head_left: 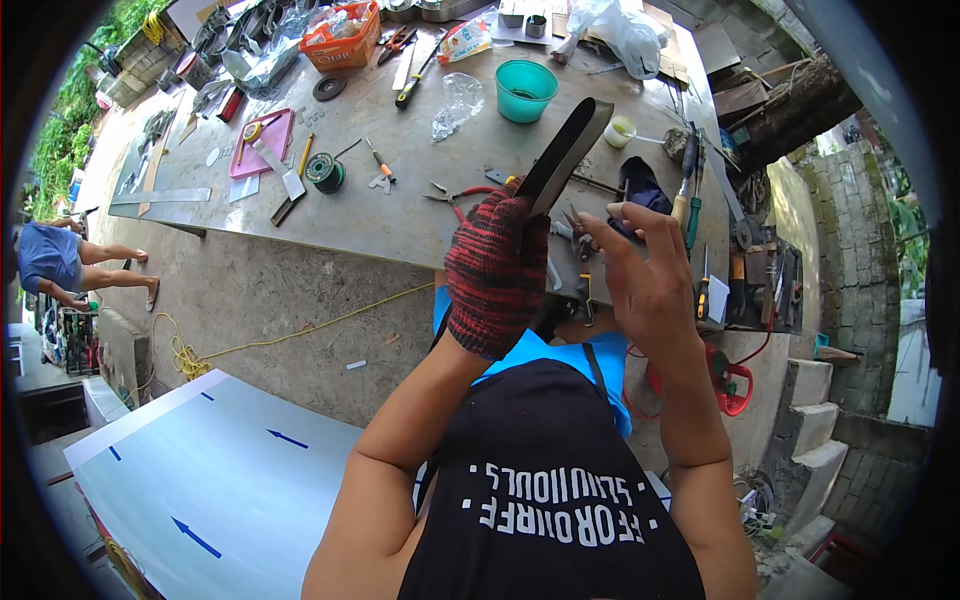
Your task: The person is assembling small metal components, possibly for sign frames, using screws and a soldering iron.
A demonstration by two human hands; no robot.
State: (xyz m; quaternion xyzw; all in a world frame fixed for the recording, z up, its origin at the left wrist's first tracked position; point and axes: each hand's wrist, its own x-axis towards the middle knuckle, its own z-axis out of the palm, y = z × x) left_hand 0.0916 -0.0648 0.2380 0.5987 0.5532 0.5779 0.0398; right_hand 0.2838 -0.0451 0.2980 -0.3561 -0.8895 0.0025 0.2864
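My left hand (495,272), in a red-and-black knitted glove, is closed around the lower end of a long dark metal strip (572,152) with a rounded upper end and a paler side edge. The strip tilts up and to the right over the workbench (400,165). To the right of it, my bare right hand (652,275) is raised with fingers bent and apart, not touching the strip. A small pointed metal thing (571,216) shows by its fingertips; I cannot tell whether it is touched. Red-handled pliers (462,194) lie left of the glove.
On the bench are a green bowl (525,95), an orange basket (340,40), a solder spool (325,172) and a pink tray (262,145). Screwdrivers (693,215) lie at the right edge. A yellow cord (310,325) crosses the floor. Another person (60,258) is far left.
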